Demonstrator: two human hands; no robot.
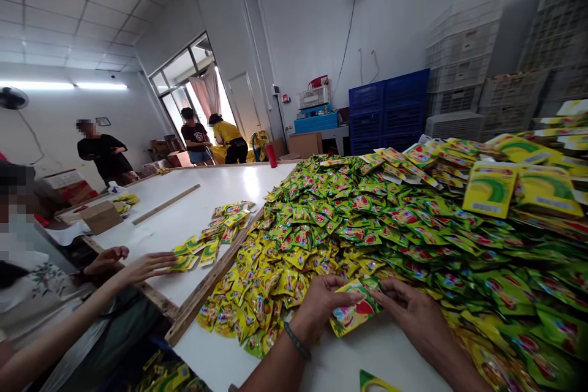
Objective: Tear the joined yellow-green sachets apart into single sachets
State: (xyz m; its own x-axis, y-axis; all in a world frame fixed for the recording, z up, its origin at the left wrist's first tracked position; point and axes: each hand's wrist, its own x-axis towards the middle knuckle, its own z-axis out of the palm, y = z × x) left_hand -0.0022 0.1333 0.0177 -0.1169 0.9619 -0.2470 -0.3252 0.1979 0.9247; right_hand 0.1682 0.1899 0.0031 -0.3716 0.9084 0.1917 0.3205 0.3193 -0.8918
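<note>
Pinching one box [351, 320] w/ L hand [321, 301] & R hand [410, 304], I, remote, face a packet pile [331, 214] prob. mostly left, some boxes [209, 252] seemingly done past the rail [219, 277].

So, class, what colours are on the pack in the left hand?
The pack is mainly yellow and green, with some red; best in the head view.

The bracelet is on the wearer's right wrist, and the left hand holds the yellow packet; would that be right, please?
Not quite: the head view shows the bracelet on the left wrist. The left hand does hold the yellow packet.
</note>
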